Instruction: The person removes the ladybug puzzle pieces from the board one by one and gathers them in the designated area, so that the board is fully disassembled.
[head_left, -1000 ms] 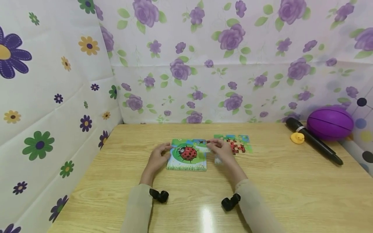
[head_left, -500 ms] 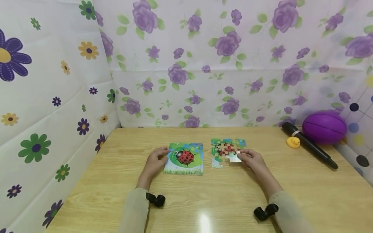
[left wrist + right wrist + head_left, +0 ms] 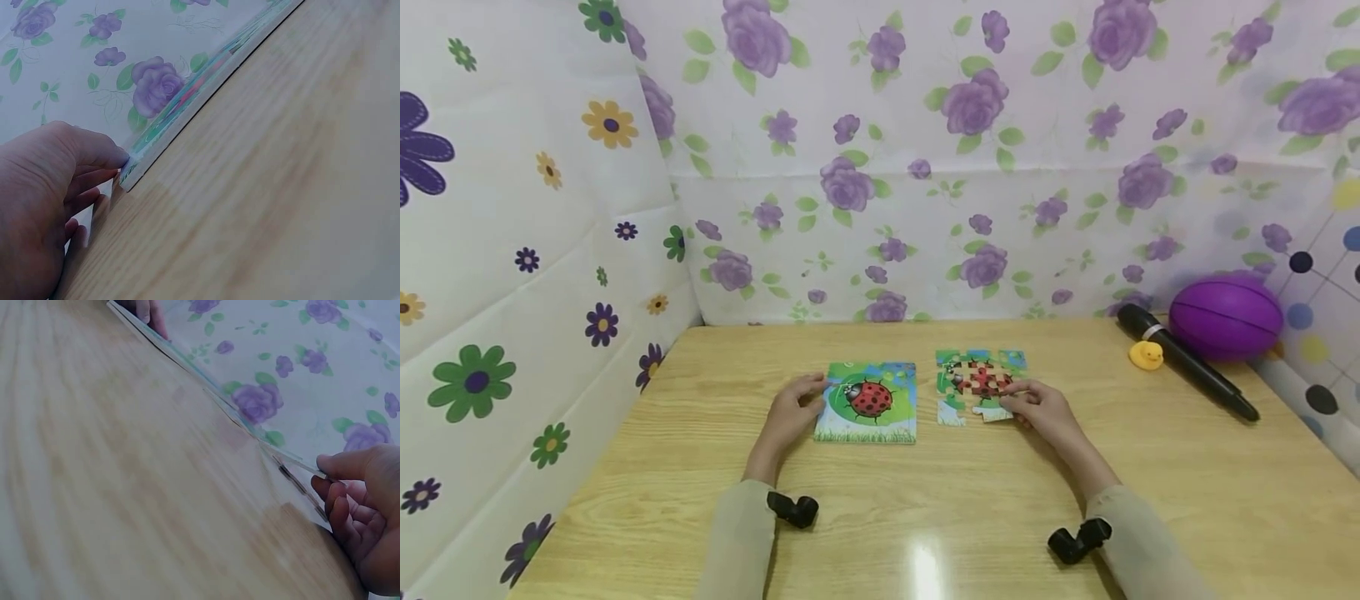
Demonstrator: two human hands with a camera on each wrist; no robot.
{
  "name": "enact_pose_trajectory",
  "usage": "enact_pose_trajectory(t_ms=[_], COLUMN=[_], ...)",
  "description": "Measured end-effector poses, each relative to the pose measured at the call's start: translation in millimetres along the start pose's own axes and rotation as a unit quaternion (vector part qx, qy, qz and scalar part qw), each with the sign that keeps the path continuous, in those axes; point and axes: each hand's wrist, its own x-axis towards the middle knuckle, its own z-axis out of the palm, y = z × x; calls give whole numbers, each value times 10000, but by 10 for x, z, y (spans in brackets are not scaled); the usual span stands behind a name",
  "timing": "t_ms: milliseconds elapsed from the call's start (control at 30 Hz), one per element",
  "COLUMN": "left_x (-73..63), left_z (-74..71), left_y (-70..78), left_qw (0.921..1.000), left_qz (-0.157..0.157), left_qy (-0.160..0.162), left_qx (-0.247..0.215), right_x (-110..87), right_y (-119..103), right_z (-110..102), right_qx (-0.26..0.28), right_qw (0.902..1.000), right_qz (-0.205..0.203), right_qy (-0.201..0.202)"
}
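A square ladybug picture board lies on the table in front of me. My left hand is at its left side, with thumb and forefinger touching the edge; in the left wrist view the thumb tip meets the board's corner. Right of the board is a partly assembled ladybug jigsaw puzzle, with a gap along its lower edge. At its lower right, my right hand pinches a pale puzzle piece between thumb and fingers. From the right wrist view, that piece shows edge-on, slightly tilted and low over the table.
On the right of the wooden table lie a black microphone, a yellow rubber duck and a purple ball. Flower-patterned cloth hangs at the back and left.
My right hand has left the picture board's right edge and moved right to the puzzle, where it lowers the pinched piece at the lower edge. My left hand has stayed beside the board.
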Motion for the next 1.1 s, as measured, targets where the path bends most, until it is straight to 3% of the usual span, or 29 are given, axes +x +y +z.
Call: enact_pose_trajectory(t_ms=[400,1100], left_x=[15,15], left_z=[-18,-2], left_y=[4,-9], left_qw=[9999,10000], left_qz=[-28,1], left_qy=[-8,10], left_qx=[125,-4], right_x=[4,-58], right_y=[-87,-164], right_z=[54,66], right_qx=[-1141,-1431], right_qw=[9927,9895], right_qz=[-361,-196], right_qy=[-124,31])
